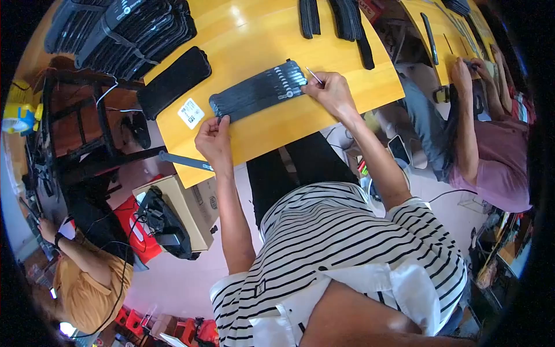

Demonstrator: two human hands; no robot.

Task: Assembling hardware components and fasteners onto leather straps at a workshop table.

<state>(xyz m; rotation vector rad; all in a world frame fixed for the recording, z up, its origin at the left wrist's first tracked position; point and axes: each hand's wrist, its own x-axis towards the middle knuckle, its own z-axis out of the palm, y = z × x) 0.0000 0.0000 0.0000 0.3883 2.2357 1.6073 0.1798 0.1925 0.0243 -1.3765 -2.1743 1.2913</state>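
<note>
A flat stack of dark fabric strips [257, 91] lies slantwise on the yellow table, with white printed marks along its right end. My left hand [215, 141] is closed, thumb and fingers pinching the stack's lower left corner. At the right end, my right hand [329, 94] is closed around a thin, pale, pointed stick [314, 75] whose tip points up and left. The stick's exact kind is too small to tell. Right-hand fingertips are close to the stack's edge. A white printed label [191, 113] lies left of the stack.
A black fabric bundle [175, 82] lies to the left, below tall piles of dark strips [130, 40]. One loose strip [186, 161] overhangs the table's near left edge. More black bundles [345, 20] lie at the far right. Co-workers [95, 283] sit on both sides.
</note>
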